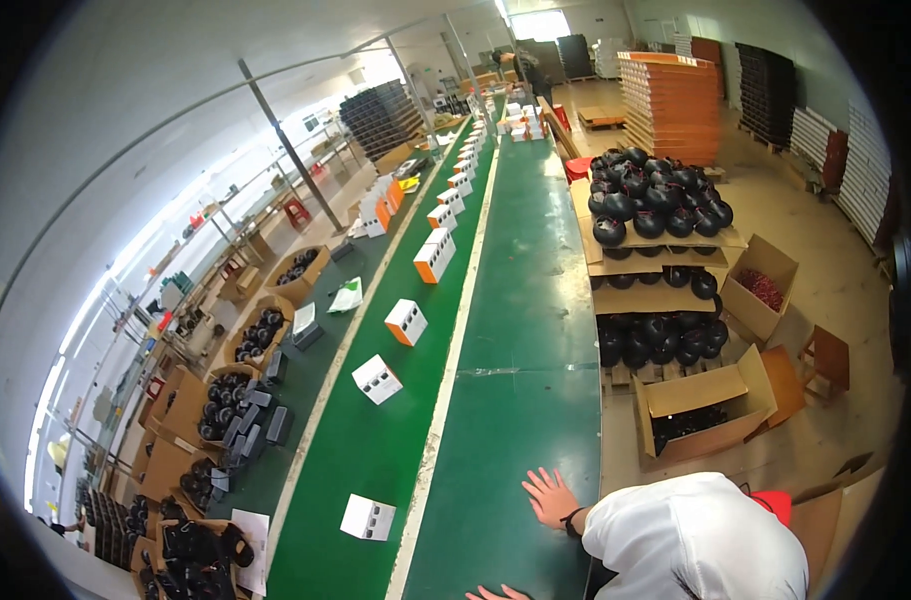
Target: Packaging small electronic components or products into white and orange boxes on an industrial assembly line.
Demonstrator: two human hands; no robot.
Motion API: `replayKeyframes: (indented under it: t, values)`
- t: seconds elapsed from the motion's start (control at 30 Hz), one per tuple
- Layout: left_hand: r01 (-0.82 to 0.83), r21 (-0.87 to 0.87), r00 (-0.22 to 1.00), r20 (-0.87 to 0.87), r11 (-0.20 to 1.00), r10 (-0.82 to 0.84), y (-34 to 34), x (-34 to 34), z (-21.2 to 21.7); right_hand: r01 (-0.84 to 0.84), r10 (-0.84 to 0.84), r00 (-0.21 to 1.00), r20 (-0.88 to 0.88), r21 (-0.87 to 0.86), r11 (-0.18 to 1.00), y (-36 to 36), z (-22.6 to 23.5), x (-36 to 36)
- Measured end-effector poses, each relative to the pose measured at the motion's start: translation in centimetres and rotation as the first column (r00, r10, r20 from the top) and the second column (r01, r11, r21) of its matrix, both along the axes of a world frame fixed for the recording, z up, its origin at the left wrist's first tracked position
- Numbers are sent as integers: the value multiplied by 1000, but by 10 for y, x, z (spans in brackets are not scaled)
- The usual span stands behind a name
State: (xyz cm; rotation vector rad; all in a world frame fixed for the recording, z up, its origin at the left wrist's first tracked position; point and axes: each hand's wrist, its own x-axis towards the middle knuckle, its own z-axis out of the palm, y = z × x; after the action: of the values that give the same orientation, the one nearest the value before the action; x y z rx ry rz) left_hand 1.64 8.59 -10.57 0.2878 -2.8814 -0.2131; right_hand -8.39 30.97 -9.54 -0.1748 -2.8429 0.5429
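My right hand (550,498) lies palm down on the dark green tabletop (520,420), fingers spread, with a dark band round the wrist. It holds nothing. At the lower edge, only the fingers of my left hand (496,593) show, apart and over the same surface; the rest is cut off. Left of my hands, beyond a pale rail (425,462), a small white box (368,517) with dark squares on one side sits on the bright green belt (325,470). Farther up stand another white box (377,379) and an orange-sided one (406,322), neither touched by my hands.
More white-and-orange boxes (435,254) line the belt into the distance. Cartons of black parts (225,402) and grey blocks (278,425) stand left. On the right are stacked black round items (660,200), an open carton (705,400) and a brown stool (825,358).
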Motion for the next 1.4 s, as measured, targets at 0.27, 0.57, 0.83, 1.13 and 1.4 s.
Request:
replayKeyframes:
  t: [0.27, 0.57, 0.83, 1.13, 1.4]
  values:
    - [-65, 58, 996, 71, 996, 60, 11, 3, 21, -5, 9, 995, 99, -42, 999, -9, 1, 2]
    - [-81, 133, 961, 272, 988, 42, 1, -22, 26, -21, 14, 997, 80, 81, 996, -13, 5, -23]
    - [-123, 167, 950, 305, 978, 67, -2, -13, 14, -25, 17, 995, 101, 84, 996, -9, -12, -13]
    - [-126, 168, 949, 308, 978, 69, 6, -11, 19, -38, 27, 995, 94, 124, 991, -2, -13, -12]
    - [-136, 176, 952, 295, 975, 80, 7, -8, 19, -39, 27, 997, 79, 151, 988, 1, -14, -12]
